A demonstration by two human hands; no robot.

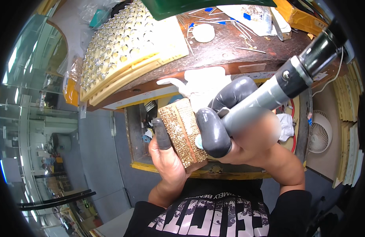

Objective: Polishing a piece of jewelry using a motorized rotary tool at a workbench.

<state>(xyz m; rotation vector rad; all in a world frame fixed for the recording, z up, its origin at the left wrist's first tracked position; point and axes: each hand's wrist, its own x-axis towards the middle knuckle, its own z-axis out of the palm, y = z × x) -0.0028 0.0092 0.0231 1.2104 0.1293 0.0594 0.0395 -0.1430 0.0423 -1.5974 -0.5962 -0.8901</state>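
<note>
Block (183,132) in left hand (168,160), handpiece (269,93) in right hand (240,144)

The block sits above the open drawer (245,175), before the surface's (218,52) near edge. The left thumb lies along its left edge; the other fingers are hidden. The right fingers grip the grey handpiece; tip contact cannot be told. A yellow board (158,59) occupies the surface's left end.

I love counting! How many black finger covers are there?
3: one cover on the thumb of the left hand; on the right hand, one below the silver tool, another above. More may hide behind the gold block.
</note>
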